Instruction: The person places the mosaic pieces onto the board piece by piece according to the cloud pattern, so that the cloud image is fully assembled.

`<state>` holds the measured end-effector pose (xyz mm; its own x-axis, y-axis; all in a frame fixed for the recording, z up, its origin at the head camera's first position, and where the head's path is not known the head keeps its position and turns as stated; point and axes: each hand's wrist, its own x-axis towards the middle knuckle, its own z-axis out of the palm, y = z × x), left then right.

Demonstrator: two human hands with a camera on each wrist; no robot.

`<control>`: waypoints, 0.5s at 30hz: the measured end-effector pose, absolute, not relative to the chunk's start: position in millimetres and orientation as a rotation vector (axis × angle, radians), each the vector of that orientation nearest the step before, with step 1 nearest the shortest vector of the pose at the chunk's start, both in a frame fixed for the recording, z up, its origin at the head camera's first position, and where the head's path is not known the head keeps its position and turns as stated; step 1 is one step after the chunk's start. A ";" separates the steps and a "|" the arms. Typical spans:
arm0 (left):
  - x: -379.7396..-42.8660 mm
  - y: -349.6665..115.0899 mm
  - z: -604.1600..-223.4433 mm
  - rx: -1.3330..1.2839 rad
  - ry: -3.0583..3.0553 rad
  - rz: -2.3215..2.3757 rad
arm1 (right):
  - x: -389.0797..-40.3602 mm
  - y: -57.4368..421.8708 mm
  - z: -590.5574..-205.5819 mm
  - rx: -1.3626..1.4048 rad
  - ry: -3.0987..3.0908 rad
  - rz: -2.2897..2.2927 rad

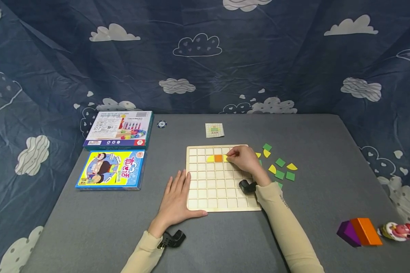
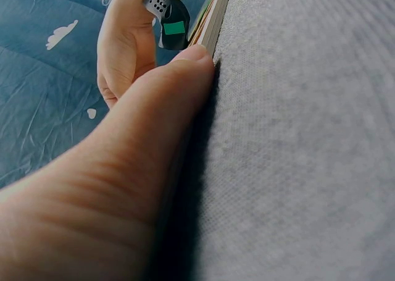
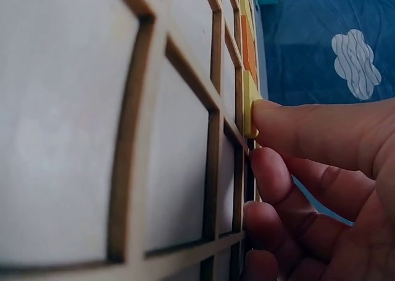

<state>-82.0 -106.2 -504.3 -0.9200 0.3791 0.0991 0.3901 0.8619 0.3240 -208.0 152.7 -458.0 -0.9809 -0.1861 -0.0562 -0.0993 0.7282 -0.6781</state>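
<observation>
- Flat and open, the left hand [image 1: 176, 201] rests on the table [image 1: 89, 227], touching the wooden grid board's [image 1: 205, 189] left edge.
- Right hand [image 1: 243, 159] pinches a yellow piece [image 3: 249, 105] at its fingertips, beside the orange piece [image 1: 218, 158].

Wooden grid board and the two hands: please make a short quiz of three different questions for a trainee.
1. True or false: the left hand lies flat, fingers straight, at the left edge of the board.
2. Which colour is the tile that the right hand presses into a cell? A) green B) yellow C) purple
3. What colour is the square tile lying in the board just left of it?

Key: 1 true; 2 B; 3 orange.
</observation>
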 end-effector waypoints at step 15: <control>-82.1 -106.7 -506.3 -0.637 -2.953 -0.557 | -203.9 161.4 -453.1 -0.289 2.805 -1.020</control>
<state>-82.1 -106.7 -506.3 -0.9118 0.3853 0.1417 0.4105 0.8486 0.3336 -203.9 161.4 -453.1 -0.9713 -0.2278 -0.0683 -0.1308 0.7515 -0.6467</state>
